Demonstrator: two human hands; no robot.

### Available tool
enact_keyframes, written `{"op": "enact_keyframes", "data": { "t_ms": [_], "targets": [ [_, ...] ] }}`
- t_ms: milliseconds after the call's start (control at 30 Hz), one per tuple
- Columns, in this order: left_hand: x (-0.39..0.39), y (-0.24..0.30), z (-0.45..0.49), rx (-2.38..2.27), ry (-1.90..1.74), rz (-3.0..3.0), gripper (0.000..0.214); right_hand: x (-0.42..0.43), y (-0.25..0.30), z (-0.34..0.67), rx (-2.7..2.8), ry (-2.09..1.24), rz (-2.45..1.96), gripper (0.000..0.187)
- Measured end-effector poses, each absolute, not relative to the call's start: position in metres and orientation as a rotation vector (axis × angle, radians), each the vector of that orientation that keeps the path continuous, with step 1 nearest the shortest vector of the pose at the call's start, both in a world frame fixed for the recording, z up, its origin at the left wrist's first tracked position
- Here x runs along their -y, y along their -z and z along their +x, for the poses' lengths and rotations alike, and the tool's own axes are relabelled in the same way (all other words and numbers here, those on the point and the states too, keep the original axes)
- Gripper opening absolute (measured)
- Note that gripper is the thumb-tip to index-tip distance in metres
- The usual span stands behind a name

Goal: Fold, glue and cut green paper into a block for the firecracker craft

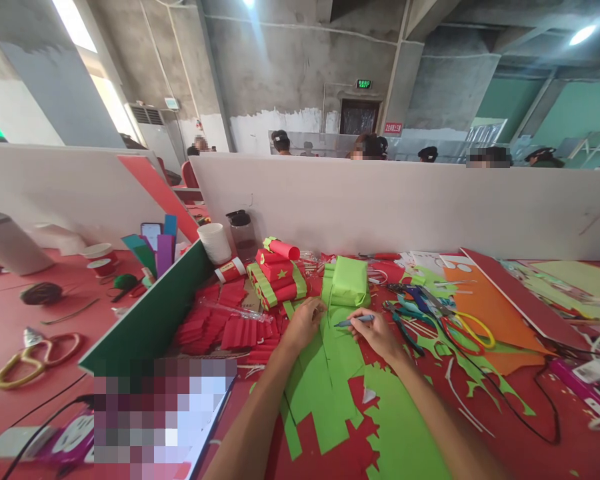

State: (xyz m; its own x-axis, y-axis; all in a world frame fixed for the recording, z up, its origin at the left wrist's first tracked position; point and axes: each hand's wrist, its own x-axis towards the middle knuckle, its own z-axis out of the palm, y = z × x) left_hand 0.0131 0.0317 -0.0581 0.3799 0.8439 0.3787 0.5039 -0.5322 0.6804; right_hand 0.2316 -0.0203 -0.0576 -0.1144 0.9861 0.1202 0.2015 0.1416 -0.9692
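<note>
My right hand (pixel 373 332) grips a grey-blue pen (pixel 356 321), its tip pointing left just over a green paper sheet (pixel 337 373) with cut edges. My left hand (pixel 306 323) rests at the left edge of that sheet with its fingers curled together; what they hold, if anything, is hidden. Just beyond both hands sits a green paper-wrapped block (pixel 350 280) on green paper rolls. To its left stands a red and green paper tank model (pixel 279 275) with a yellow star.
Pleated red paper pieces (pixel 213 327) lie left, near a green board (pixel 150 307). Pliers (pixel 405 327), yellow-handled scissors (pixel 475 330) and green scraps lie right. Paper cups (pixel 214 243) and a dark-lidded bottle (pixel 241 233) stand behind. A white partition (pixel 380 207) closes the back; people's heads show beyond.
</note>
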Motion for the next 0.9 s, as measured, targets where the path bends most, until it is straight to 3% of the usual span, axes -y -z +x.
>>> {"op": "enact_keyframes", "data": {
  "t_ms": [533, 900],
  "targets": [
    [-0.0282, 0.0582, 0.0109, -1.130, -0.810, 2.178, 0.050, 0.0188, 0.0536, 0.2261, 1.552, -0.984, -1.293, 0.032],
    [-0.0342, 0.0617, 0.0113, -1.131, -0.838, 2.106, 0.047, 0.0128, 0.0607, 0.2275, 1.518, -1.015, -1.290, 0.033]
  ]
}}
